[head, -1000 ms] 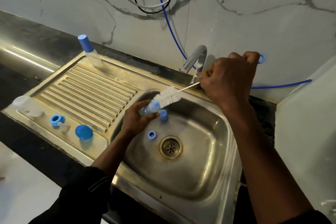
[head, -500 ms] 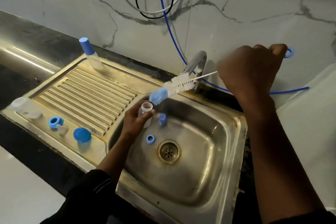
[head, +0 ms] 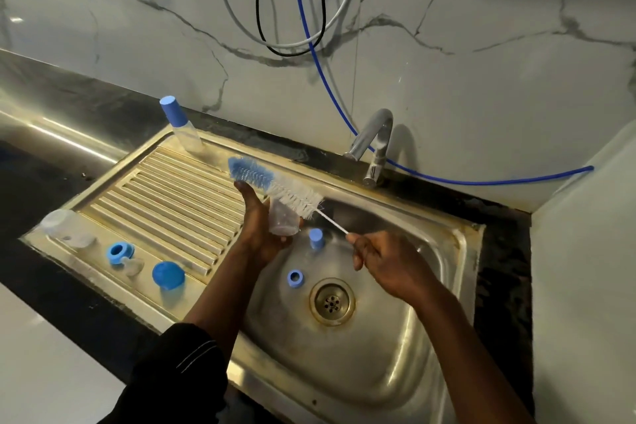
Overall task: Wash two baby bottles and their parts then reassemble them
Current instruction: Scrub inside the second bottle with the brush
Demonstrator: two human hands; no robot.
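A pale marble-look wall [head: 481, 79] with grey veins stands behind, meeting a plain pale wall [head: 585, 268] at the right corner. A dark speckled counter [head: 62, 100] holds a steel sink [head: 464, 251], with a ribbed drainboard [head: 172, 203] on its left and a round drain [head: 332, 301] in the basin. A chrome tap [head: 375, 141] stands at the back rim. White and black cables [head: 292, 44] loop down the wall, and a blue hose [head: 481, 181] trails rightward behind the tap. The light is dim.
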